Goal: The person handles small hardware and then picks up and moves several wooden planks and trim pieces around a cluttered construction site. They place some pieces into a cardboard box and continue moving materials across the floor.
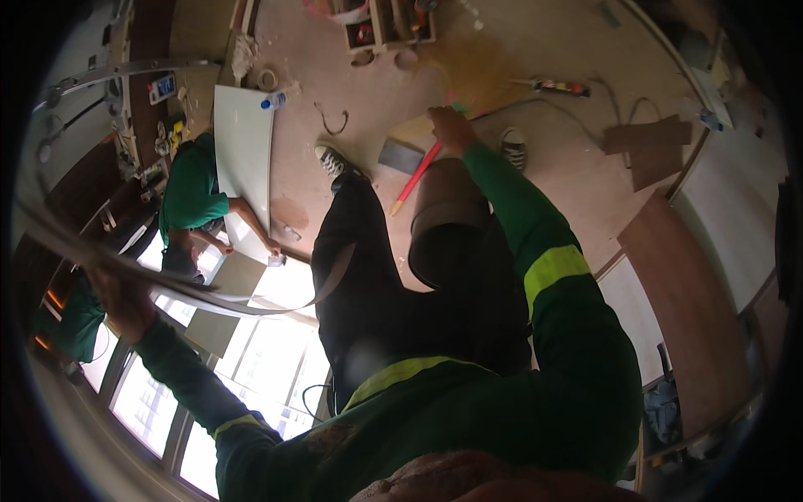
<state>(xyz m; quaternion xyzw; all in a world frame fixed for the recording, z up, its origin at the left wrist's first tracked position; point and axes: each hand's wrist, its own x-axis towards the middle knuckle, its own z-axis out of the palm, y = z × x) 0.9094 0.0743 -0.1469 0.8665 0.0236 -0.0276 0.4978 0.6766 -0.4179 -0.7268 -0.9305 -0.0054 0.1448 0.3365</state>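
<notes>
A long thin pale strip (251, 305) is in my left hand (121, 303), whose fingers close round it at the far left. It bows across to a curled end by my left thigh. My right hand (452, 131) is in front of my knees, closed on a red-handled tool (416, 178) with a yellow tip. A bit of green shows past the fingers; the hand hides the middle of the tool. Beside it are a grey block (400, 156) and a pale board (416, 132). A brown cylindrical container (452, 209) stands between my legs.
A co-worker in green (188, 188) bends by a white panel (244, 159) holding a water bottle (272, 101). Ahead lie a wooden tool box (389, 29), a sealant tube (562, 87) and cables. Brown board pieces (657, 146) and a long brown panel (690, 309) are on the right.
</notes>
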